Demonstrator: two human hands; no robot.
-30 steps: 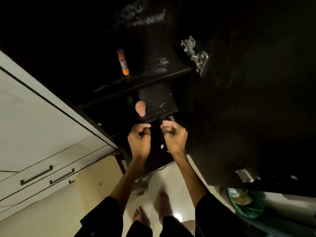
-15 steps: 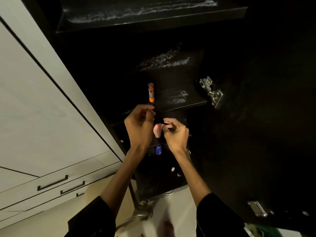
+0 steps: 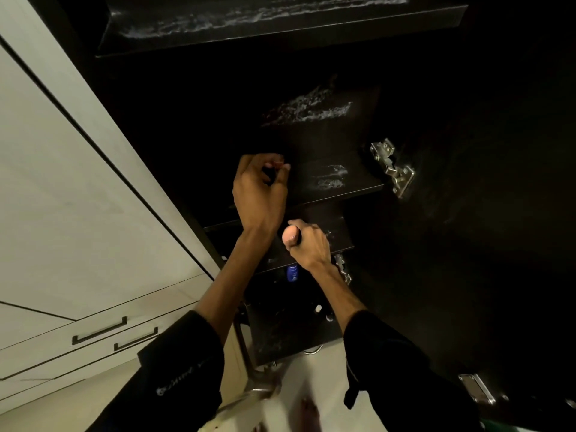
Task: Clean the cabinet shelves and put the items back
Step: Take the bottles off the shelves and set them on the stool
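The dark cabinet has several dusty shelves [image 3: 339, 182] smeared with white streaks. My left hand [image 3: 260, 190] is raised to the middle shelf with its fingers curled at the spot where an orange tube stood. Only a reddish sliver of the orange tube [image 3: 278, 165] shows between the fingertips. Lower and to the right, my right hand [image 3: 310, 246] is shut on a pink egg-shaped sponge [image 3: 290, 236], held just in front of the lower shelf edge. A small blue bottle [image 3: 292, 272] stands on the shelf below my right hand.
The open black cabinet door [image 3: 467, 229] fills the right side, with metal hinges [image 3: 393, 169] on its inner edge. A white cabinet with drawer handles [image 3: 99, 330] runs along the left. Small white items [image 3: 318, 308] lie on the bottom shelf. My bare foot [image 3: 308, 411] stands on the pale floor.
My view has tilted upward. My left hand rose from chest level to the middle shelf and closed over the orange tube. My right hand now grips the pink sponge.
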